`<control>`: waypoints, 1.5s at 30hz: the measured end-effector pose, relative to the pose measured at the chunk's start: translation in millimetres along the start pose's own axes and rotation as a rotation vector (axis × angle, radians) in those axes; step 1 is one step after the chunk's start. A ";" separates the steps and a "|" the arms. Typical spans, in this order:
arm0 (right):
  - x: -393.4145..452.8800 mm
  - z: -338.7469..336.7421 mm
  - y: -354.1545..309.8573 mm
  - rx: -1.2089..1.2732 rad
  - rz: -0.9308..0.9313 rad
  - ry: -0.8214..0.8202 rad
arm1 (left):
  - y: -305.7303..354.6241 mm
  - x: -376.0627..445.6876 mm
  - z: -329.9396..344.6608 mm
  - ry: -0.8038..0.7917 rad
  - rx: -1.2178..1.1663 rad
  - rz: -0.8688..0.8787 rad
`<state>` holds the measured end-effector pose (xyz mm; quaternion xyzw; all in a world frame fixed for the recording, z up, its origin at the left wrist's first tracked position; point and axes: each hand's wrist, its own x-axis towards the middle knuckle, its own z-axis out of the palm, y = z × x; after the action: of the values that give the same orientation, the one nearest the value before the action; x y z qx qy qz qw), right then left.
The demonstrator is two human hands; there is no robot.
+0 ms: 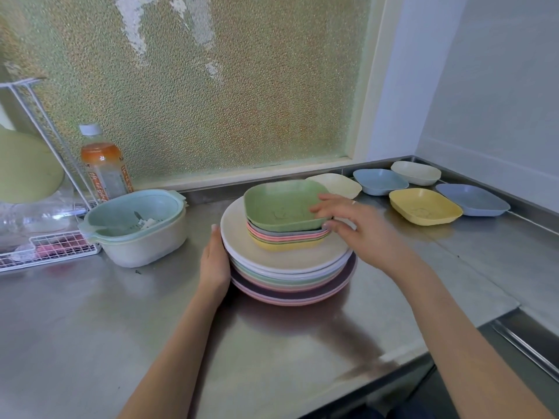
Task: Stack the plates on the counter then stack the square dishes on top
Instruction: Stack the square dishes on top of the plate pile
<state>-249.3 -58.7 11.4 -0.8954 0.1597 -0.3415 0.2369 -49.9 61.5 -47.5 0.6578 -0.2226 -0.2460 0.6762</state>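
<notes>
Pastel plates (287,267) sit stacked mid-surface, with nested square dishes (287,234) on top (a green dish (281,204) uppermost). The right hand (357,225) has its grip loosely spread, fingertips touching the green dish's right edge; the left hand (214,261) lies flat against the plate stack's left side, fingers straight. Five more square dishes (423,204) lie apart toward the steel surface's (121,313) back right corner.

The plate stack (287,267) stands at the frame centre on the desk (90,313), with nested square dishes (286,219) on top. Five loose dishes (423,207) lie at upper right; a colander bowl (136,228), bottle (102,164) and rack (45,243) at left.
</notes>
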 end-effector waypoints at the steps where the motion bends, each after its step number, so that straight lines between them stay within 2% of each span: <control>1: -1.3 0.6 1.1 0.032 0.022 -0.033 | -0.1 0.0 -0.3 -0.001 -0.003 0.001; 5: -3.8 -0.2 1.8 0.095 0.113 -0.132 | 0.1 -0.4 0.2 0.000 -0.008 0.011; 10: -4.0 0.9 0.2 0.227 0.191 -0.147 | -2.3 2.5 0.5 -0.006 -0.007 0.004; 12: 3.0 -1.9 6.2 0.274 0.213 -0.020 | -5.0 4.5 -0.2 -0.004 0.007 0.006; 15: 24.0 -6.6 27.4 0.239 0.283 0.309 | -6.5 5.8 -1.0 -0.003 0.012 0.001; 17: 39.4 -3.8 53.2 0.126 0.329 0.380 | -5.6 5.9 0.0 0.009 0.006 -0.005; 21: 62.3 15.2 116.2 -0.067 0.490 0.187 | -0.9 5.7 2.8 0.109 0.022 0.030; 25: 74.8 27.7 163.1 -0.267 0.549 -0.031 | -1.6 7.6 2.8 0.117 0.027 0.034; 28: 76.4 31.8 178.3 -0.368 0.595 -0.045 | -2.8 8.5 3.7 0.109 0.021 0.039; 31: 75.8 32.6 177.9 -0.558 0.534 0.059 | -2.5 8.3 5.0 0.128 0.042 0.057; 33: 73.3 32.7 176.4 -0.601 0.480 0.158 | -0.7 7.5 5.7 0.140 0.065 0.072; 40: 76.2 12.7 135.1 -0.390 0.255 0.419 | 2.2 3.4 6.4 0.132 0.063 0.048; 45: 77.5 -8.2 59.6 -0.255 0.054 0.480 | 3.1 2.5 7.0 0.131 0.075 0.039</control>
<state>-206.8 -145.8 26.5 -0.8068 0.2769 -0.5147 0.0865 -52.2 54.5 -44.2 0.6928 -0.1997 -0.1807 0.6689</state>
